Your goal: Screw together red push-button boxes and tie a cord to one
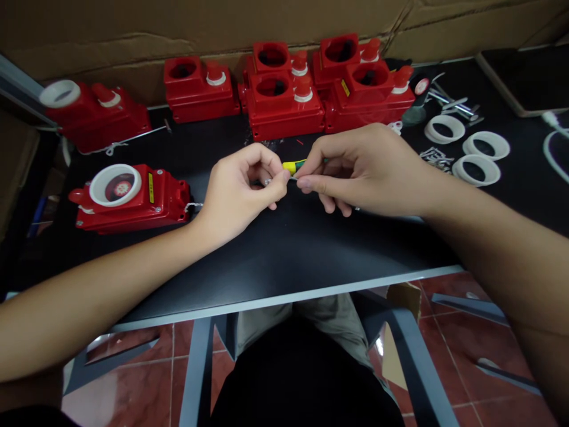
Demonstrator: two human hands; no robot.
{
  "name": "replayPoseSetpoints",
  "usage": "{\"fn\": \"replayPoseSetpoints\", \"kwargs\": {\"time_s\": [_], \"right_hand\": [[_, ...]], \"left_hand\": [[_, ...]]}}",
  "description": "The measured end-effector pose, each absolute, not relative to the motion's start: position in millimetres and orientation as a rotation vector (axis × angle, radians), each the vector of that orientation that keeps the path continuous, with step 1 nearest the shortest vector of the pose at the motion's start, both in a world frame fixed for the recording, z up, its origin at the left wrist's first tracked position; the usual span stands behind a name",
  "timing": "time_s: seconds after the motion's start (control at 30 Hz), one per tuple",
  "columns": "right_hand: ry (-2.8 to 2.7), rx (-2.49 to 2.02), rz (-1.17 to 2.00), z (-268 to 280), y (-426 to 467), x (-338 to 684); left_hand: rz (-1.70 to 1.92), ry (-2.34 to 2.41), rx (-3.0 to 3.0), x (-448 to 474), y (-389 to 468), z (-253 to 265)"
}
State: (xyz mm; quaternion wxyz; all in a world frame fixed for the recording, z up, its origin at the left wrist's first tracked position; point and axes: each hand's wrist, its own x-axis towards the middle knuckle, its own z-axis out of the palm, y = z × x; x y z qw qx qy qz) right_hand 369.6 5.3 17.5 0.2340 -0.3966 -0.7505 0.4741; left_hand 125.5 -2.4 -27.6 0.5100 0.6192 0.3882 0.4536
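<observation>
Near the middle of the table, my left hand [249,193] is closed in a pinch, its thumb and index fingertips meeting my right hand's. A small silvery bit shows inside its fingers, too little to name. My right hand [367,169] pinches a thin grey metal rod [292,178], most of it hidden by the fingers. Just behind the fingertips is a yellow-and-green handle [292,166]; whether it is held or lies on the table I cannot tell. Left of my left wrist lies a red box [166,198] with a white ring [100,188] and a thin chain [194,206] running behind the wrist.
Several red boxes [284,121] with round openings line the back by a cardboard wall [133,29]. Another red box [111,127] with a metal rod stands left. At right are loose white rings [476,177], small metal parts [438,159], metal rods [457,108] and a tablet-like device [528,80].
</observation>
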Motion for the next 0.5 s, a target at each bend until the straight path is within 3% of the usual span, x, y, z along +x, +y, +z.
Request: {"fn": "replayPoseSetpoints", "kwargs": {"time_s": [0.5], "right_hand": [[-2.158,-1.120,1.328,17,15,380]], "left_hand": [[1.118,0.918,1.435,125,0,-29]]}}
